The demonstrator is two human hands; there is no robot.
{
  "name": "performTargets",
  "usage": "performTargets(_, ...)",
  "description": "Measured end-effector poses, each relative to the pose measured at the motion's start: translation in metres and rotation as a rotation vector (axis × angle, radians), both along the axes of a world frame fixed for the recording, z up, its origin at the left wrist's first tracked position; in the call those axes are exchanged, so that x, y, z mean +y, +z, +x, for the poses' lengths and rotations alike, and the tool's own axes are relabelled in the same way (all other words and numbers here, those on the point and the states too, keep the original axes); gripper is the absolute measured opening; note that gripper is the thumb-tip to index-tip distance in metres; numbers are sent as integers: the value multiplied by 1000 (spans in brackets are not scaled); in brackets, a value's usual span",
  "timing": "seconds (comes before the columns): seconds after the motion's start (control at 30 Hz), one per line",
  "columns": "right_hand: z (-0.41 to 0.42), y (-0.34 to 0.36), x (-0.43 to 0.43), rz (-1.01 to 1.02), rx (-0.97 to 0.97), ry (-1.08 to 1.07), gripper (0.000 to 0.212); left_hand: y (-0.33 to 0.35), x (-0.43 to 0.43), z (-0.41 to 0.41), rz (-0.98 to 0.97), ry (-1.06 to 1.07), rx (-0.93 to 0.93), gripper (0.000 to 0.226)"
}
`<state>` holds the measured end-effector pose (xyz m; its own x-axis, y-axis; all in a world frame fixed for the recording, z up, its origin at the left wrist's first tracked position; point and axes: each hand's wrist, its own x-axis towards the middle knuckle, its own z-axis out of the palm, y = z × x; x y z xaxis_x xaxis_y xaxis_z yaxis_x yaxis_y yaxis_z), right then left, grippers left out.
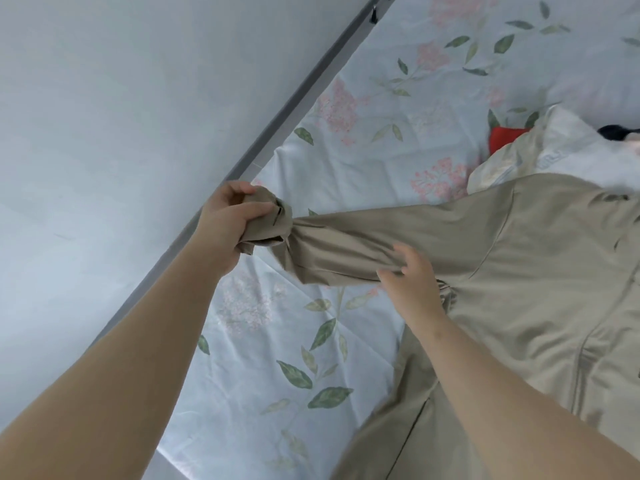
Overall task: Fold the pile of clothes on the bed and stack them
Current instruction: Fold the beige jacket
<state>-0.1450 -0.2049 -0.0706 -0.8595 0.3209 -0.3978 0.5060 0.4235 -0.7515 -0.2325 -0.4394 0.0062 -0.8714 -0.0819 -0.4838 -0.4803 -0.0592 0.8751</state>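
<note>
In the head view, I saw the beige jacket [519,278] lying spread on the bed [346,161], with its body at the right and one sleeve [381,237] stretched out toward the wall [104,98]. The left hand [235,220] was closed tight around the cuff of this sleeve and held it pulled out near the grey bed rail [277,116]. The right hand [412,282] lay with loose, spread fingers on the sleeve close to the armpit. It was a little blurred, and I could not see it pinch any cloth. Behind the jacket were a cream cloth [540,147], a red piece [504,138] and a dark piece [616,131], all crumpled together. I saw no fold in the jacket and no finished stack, so I judged the task was near its beginning: this jacket was only being laid flat, and the other pieces were waiting.
</note>
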Motion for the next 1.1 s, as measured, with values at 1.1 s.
performTargets(1.1,279,-45,346,-80,-142,-799,69,-112,418,234,-160,-120,-620,22)
